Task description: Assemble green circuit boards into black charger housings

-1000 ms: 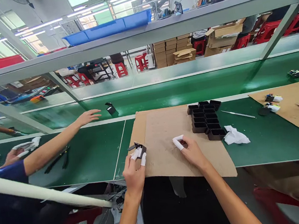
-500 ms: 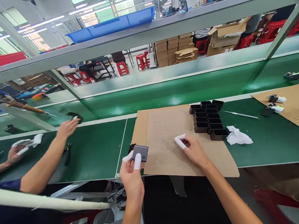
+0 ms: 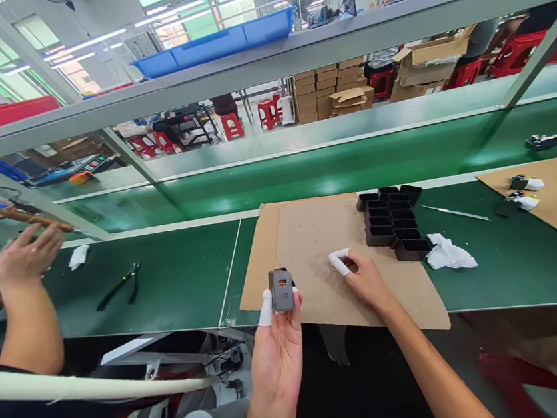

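Observation:
My left hand [image 3: 278, 356] grips a small dark grey plastic device [image 3: 282, 292] between white-covered fingertips, above the front edge of the cardboard sheet [image 3: 306, 232]. One end of the device faces me, and a small slot with orange inside shows in it. My right hand [image 3: 367, 283] hovers over the right half of the cardboard, white covers on thumb and forefinger. Those two tips are pinched together; whether anything is between them is too small to see. Beyond that hand stand several black open-topped trays [image 3: 393, 223], set close together.
A crumpled white tissue [image 3: 448, 253] and a thin metal tool [image 3: 455, 213] lie right of the trays. Pliers [image 3: 121, 285] rest on the green bench at left. A co-worker's hand [image 3: 29, 254] is by a soldering iron [image 3: 32, 215]. A shelf beam [image 3: 262, 66] crosses overhead.
My left hand has moved right and turned the device from its broad side to its end. My right hand has hardly moved. The co-worker's arm has swung left, uncovering the pliers.

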### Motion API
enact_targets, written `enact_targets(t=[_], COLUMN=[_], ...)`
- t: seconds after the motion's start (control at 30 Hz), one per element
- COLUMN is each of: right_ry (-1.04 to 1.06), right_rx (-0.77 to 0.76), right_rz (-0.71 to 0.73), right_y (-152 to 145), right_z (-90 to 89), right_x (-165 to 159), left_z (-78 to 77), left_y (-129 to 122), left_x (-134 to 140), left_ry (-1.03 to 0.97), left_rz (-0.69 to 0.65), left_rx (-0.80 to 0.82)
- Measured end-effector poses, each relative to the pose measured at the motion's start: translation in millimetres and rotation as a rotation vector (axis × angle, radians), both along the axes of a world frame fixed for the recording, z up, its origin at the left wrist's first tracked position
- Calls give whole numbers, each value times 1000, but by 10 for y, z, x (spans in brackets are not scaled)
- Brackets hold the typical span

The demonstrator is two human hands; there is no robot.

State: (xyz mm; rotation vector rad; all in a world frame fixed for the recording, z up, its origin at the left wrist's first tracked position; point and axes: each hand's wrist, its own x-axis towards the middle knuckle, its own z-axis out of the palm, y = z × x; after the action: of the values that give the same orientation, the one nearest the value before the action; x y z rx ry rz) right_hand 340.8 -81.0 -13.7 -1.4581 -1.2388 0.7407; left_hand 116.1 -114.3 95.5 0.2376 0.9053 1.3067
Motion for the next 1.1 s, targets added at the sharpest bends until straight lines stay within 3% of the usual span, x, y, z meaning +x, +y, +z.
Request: enact_targets(t=[0.13, 0.23, 0.37, 0.57, 0.73, 0.9, 1.1], right_ry=[-3, -12, -22, -57, -66, -33, -61], right_rx=[21, 36, 53, 104, 174, 198, 264], right_rz=[5, -5, -23, 63, 165, 90, 2], right_y=[4, 22, 51, -16, -64, -26, -21], right_z=[28, 45, 58, 120, 155, 142, 124], right_x=[-3, 0, 13, -13, -31, -26, -36], left_z=[-476, -770, -925, -855, -909, -974, -1043], left_y=[350, 651, 797, 699, 690, 677, 678], left_x=[-103, -167, -115, 226, 526, 678, 674], left_ry=[714, 885, 834, 481, 264, 177, 142], left_rz=[25, -29, -32, -36, -99, -156, -176], left_rx=[486, 508, 482, 344, 228, 215, 228])
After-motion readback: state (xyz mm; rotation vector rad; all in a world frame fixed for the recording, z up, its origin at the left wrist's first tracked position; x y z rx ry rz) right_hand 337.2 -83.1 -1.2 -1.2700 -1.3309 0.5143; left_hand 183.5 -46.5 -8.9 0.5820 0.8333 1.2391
